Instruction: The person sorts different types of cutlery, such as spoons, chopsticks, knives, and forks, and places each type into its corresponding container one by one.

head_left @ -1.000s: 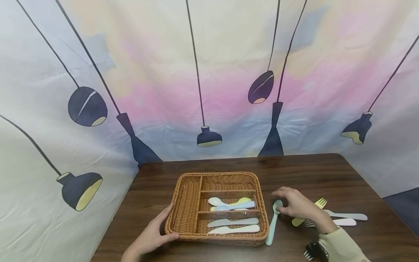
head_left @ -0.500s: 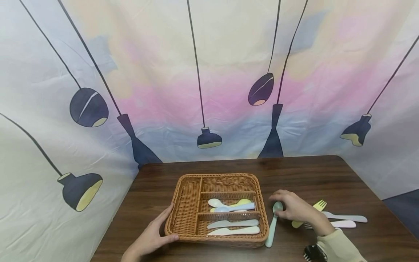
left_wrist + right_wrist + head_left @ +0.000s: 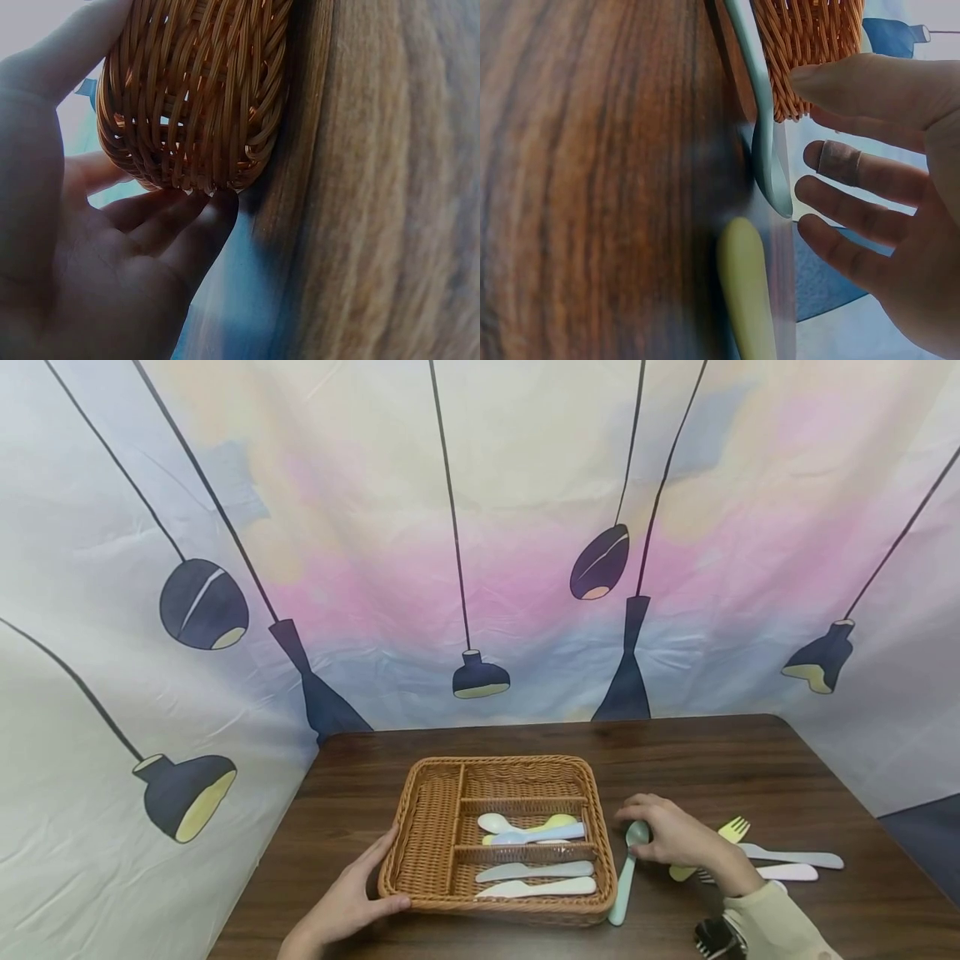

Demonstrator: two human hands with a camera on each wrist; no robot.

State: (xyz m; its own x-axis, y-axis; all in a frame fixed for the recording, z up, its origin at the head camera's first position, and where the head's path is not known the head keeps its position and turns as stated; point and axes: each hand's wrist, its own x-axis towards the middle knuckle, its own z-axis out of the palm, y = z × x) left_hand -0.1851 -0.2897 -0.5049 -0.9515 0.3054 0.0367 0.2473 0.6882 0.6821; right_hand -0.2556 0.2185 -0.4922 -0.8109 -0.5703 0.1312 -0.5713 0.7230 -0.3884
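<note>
In the head view my left hand [image 3: 348,889] holds the wicker basket [image 3: 427,904] at its front left corner, thumb at the front rim and fingers along the left side. The left wrist view shows fingertips against the woven wall [image 3: 195,97]. My right hand [image 3: 678,835] is over the bowl of a mint green spoon [image 3: 624,885] lying beside the basket's right side. In the right wrist view the fingers are spread beside that spoon [image 3: 761,97], holding nothing. A yellow fork [image 3: 733,828] lies partly hidden under the right wrist.
Spoons [image 3: 534,833] lie in the basket's middle right compartment and two knives [image 3: 536,888] in the front right one. Right of my hand are a pale knife [image 3: 802,857] and a white-handled fork [image 3: 791,872]. A black-handled fork [image 3: 716,935] lies by the sleeve.
My right hand has shifted slightly left over the spoon's bowl, its fingers drawing a little closer together. The left hand and the basket stay in place.
</note>
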